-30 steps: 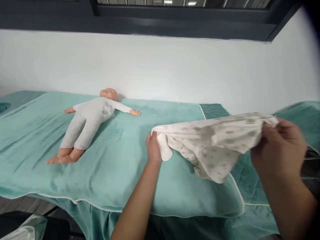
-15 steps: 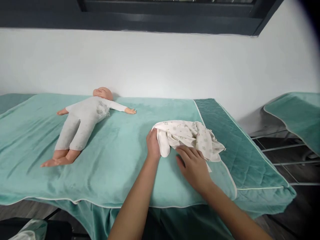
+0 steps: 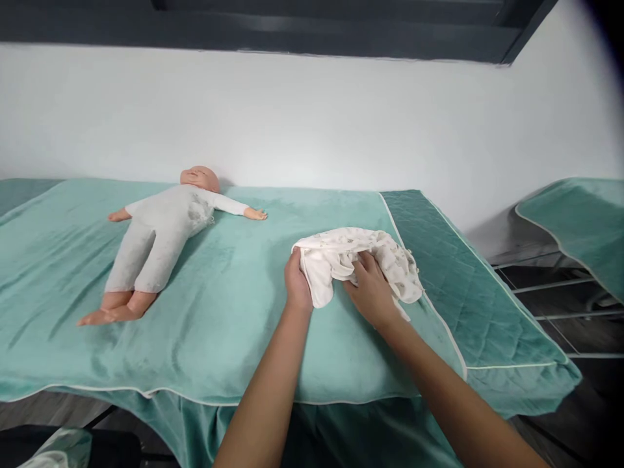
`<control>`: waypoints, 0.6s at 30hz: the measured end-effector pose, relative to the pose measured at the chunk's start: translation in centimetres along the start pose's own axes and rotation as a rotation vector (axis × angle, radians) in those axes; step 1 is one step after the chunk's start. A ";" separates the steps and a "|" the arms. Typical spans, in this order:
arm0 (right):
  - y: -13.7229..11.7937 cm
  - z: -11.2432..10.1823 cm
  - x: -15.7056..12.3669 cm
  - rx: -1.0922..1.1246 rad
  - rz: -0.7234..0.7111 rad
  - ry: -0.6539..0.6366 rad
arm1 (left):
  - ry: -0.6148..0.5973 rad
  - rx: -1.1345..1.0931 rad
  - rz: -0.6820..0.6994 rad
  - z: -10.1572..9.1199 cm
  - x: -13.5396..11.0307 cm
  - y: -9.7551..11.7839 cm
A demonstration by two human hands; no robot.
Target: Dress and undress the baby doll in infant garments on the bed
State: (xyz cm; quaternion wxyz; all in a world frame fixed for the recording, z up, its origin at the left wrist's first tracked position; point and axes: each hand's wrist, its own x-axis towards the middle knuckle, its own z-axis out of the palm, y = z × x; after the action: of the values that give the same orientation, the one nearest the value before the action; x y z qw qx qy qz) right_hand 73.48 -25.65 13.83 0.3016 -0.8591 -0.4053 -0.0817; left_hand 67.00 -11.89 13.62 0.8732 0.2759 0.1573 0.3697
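White cloth (image 3: pixel 336 243) is gripped by the left hand (image 3: pixel 298 285); the right hand (image 3: pixel 372 294), grip unclear, likely gathers folds, needing steadiness next.

Left hand (image 3: pixel 298 286), right hand (image 3: pixel 373 296): both bare. Left forearm (image 3: pixel 273 383) and right forearm (image 3: pixel 455 403) likewise bare down to frame's lower edge; slim, smooth-outlined, narrowing toward uncovered wrists (image 3: pixel 299 313). Fingertips mostly hidden.

Place: bedroom or care-training room, we cannot tell which
Bed (image 3: pixel 224 325): along a wall (image 3: pixel 312 123)
Doll (image 3: pixel 163 221): head near back edge
Metal frame (image 3: pixel 597 355): past right edge
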 end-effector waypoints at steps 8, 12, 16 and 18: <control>2.6 -8.5 -1.9 0.831 0.279 -0.163 | -0.019 -0.126 -0.300 -1.0 0.4 1.5; 4.2 -13.0 -3.0 1.125 0.533 0.057 | 0.004 -0.095 -0.313 -0.9 0.4 1.5; 6.8 -17.5 -3.2 1.018 0.656 0.254 | -0.001 -0.115 -0.221 -0.7 0.5 1.7; 9.0 -20.0 -3.5 0.627 0.470 0.371 | 0.022 -0.137 -0.201 -0.6 0.5 1.9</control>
State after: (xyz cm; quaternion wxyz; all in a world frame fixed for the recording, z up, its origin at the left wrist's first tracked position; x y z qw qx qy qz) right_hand 79.93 -44.03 24.48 0.6262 -0.7656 -0.1426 -0.0369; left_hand 66.04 -10.22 14.22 0.9209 0.1943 0.1682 0.2931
